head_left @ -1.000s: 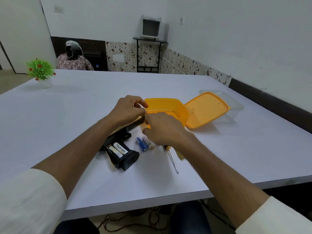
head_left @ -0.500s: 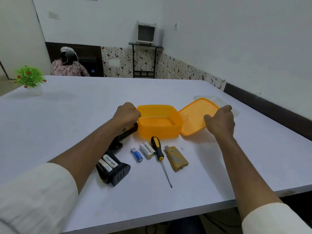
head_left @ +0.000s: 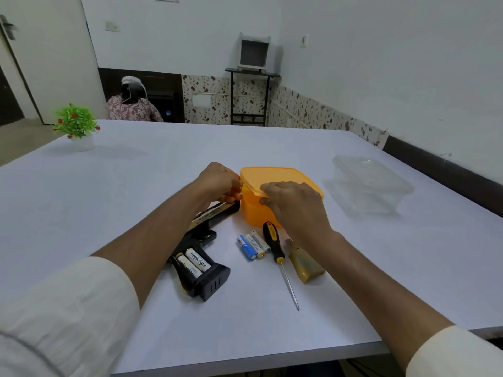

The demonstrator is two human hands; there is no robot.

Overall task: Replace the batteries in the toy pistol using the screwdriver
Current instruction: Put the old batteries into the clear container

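Pressing the orange lid (head_left: 275,174) onto the orange plastic box (head_left: 254,210), the right hand (head_left: 295,205) lies over the lid's near edge with fingers curled down over the rim, gripping it; the left hand (head_left: 221,182) pinches the box's left corner at about nine o'clock of the box. Just beside the box at seven o'clock lies the black toy pistol (head_left: 202,254), grip toward the person, its battery bay uncovered with two white cells showing inside. At six o'clock of the box sit three loose batteries (head_left: 253,244), touching one another, then the screwdriver (head_left: 279,257) just to their right, and the yellowish battery cover (head_left: 306,263) partly under the right forearm. A clear plastic container (head_left: 373,183) stands well apart at three o'clock. The likely trouble: the right forearm hangs low over the cover and screwdriver, so pulling back could sweep them or set the loose batteries rolling. Whether the screw is inside the closed box cannot be told; if so, it must be reopened.
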